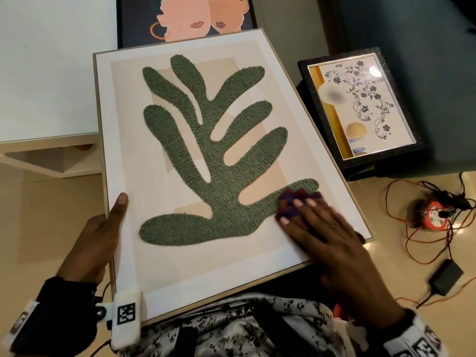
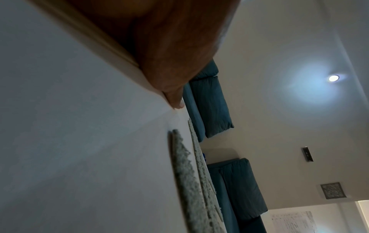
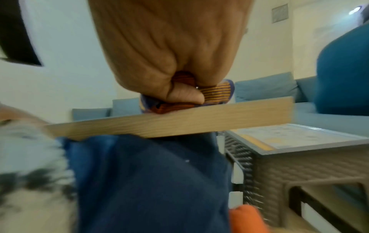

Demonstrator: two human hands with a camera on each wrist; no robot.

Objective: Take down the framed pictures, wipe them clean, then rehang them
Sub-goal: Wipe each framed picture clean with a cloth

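Wiping step, mid-way: leaf picture (image 1: 206, 150) down off the wall, lying across the lap, left hand (image 1: 100, 238) gripping its left edge, right hand (image 1: 332, 233) pressing a bunched striped cloth (image 1: 291, 202) on the lower right. Next, probably: sweeping the cloth over the remaining surface, lightly over the tufted green leaf. Two more pictures, faces print (image 1: 185, 19) and black-framed floral (image 1: 360, 106), waiting close by.

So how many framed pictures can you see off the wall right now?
3. The green leaf picture lies across the person's lap under both hands; the two-faces picture stands behind it; the black-framed floral picture rests on the woven stool at right. Others may be out of view.
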